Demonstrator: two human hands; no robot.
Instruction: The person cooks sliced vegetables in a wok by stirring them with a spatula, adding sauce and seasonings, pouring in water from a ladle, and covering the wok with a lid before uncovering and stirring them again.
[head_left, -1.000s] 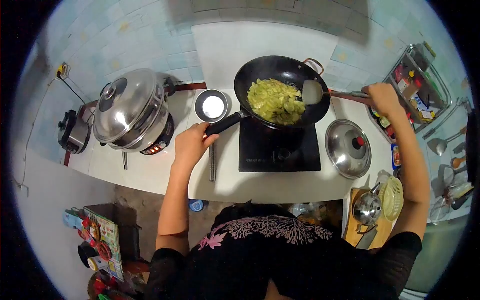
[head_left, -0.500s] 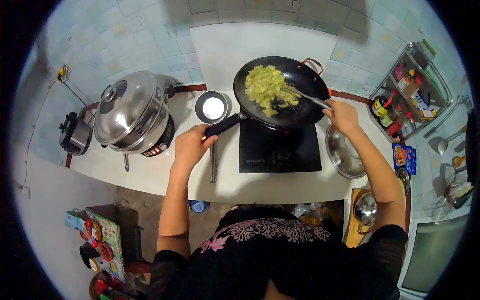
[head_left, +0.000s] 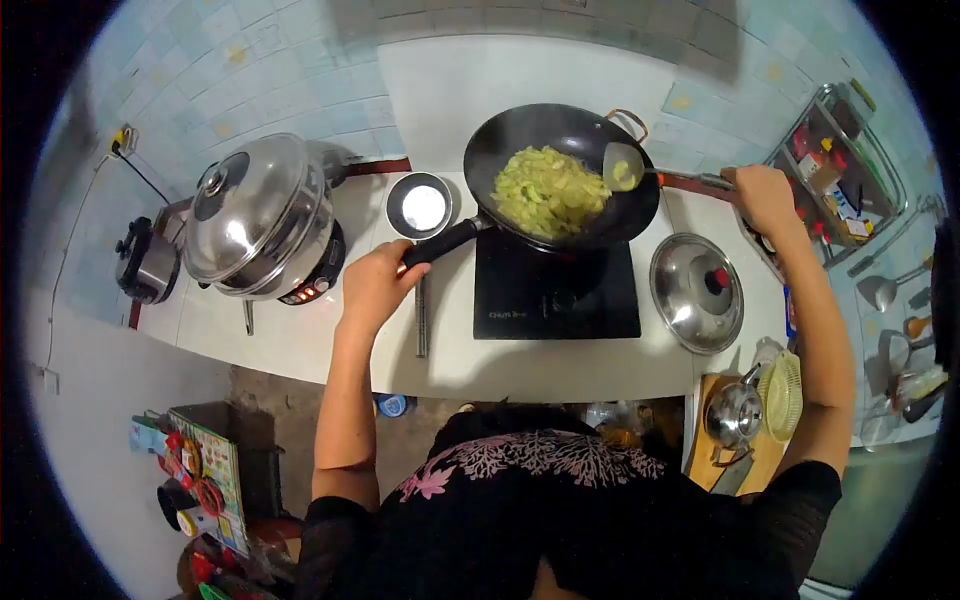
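Note:
My left hand [head_left: 380, 287] is wrapped round the black handle of a wok [head_left: 490, 135]. Chopped pale-green vegetable [head_left: 548, 190] lies heaped in the wok, with faint steam above it. My right hand [head_left: 766, 198] grips the end of a spatula [head_left: 690, 178], whose broad metal blade is over the wok's right side with a few pieces on it. Under the wok is a black induction cooker [head_left: 555, 305]. Close to my left hand, a small long-handled pan [head_left: 420, 207] rests on the counter. A metal lid [head_left: 697, 293] with a dark knob lies right of the cooker.
A large lidded steamer [head_left: 262, 215] with lit buttons and a rice cooker [head_left: 147, 262] stand at left. A rack of bottles [head_left: 835, 180] is at the right wall. A kettle [head_left: 735, 413] and a yellow-green basket [head_left: 781, 396] sit on a wooden board at lower right.
My right hand has moved right and slightly up, lifting the spatula blade out of the vegetable toward the wok's right side. The vegetable is gathered nearer the middle. My left hand keeps the handle.

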